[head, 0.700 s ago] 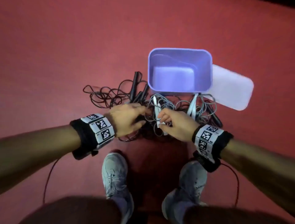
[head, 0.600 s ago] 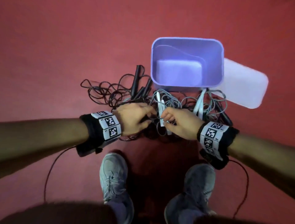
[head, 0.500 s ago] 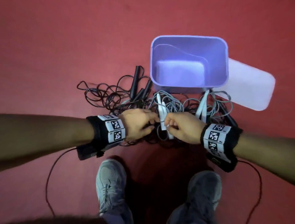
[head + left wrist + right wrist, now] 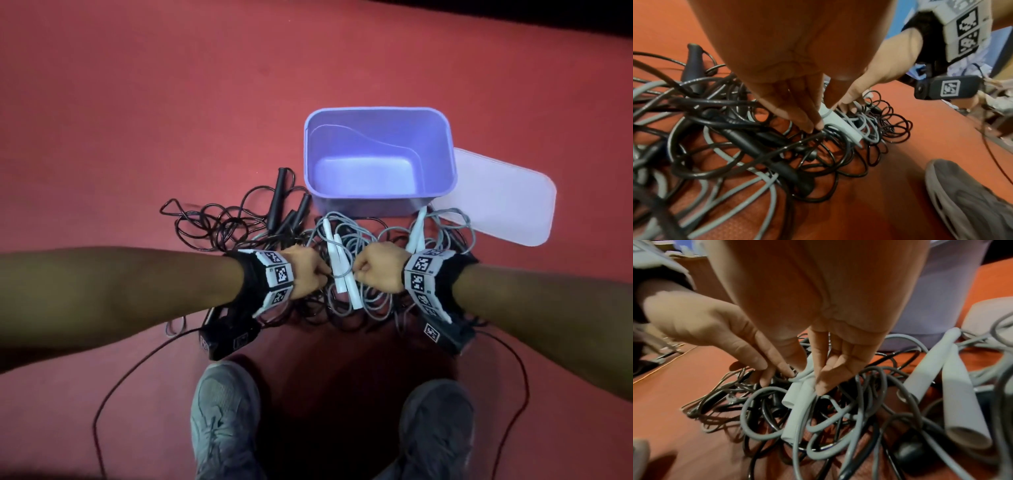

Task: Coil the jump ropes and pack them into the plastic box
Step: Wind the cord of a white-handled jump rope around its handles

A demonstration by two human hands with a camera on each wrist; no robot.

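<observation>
A tangle of black and grey jump ropes (image 4: pixel 291 240) lies on the red floor in front of the empty purple plastic box (image 4: pixel 442 164). One pair of white handles (image 4: pixel 339 274) lies side by side in the middle, with a grey cord (image 4: pixel 797 378) looped across them. My left hand (image 4: pixel 327 274) and right hand (image 4: pixel 356 274) sit on either side of this pair, fingers curled. In the right wrist view my right hand (image 4: pixel 807 378) pinches the grey cord at the handles. In the left wrist view my left hand (image 4: pixel 816 126) pinches it from the other side.
The box's pale lid (image 4: pixel 496 202) lies flat to the right of the box. A second pair of white handles (image 4: pixel 416 229) and black handles (image 4: pixel 277 198) stick out of the tangle. My two grey shoes (image 4: pixel 226 421) stand just below the ropes.
Both hands have drawn in and curled tighter on either side of the white handle pair. The left hand moved off the black tangle to the grey cord. The ropes have barely shifted.
</observation>
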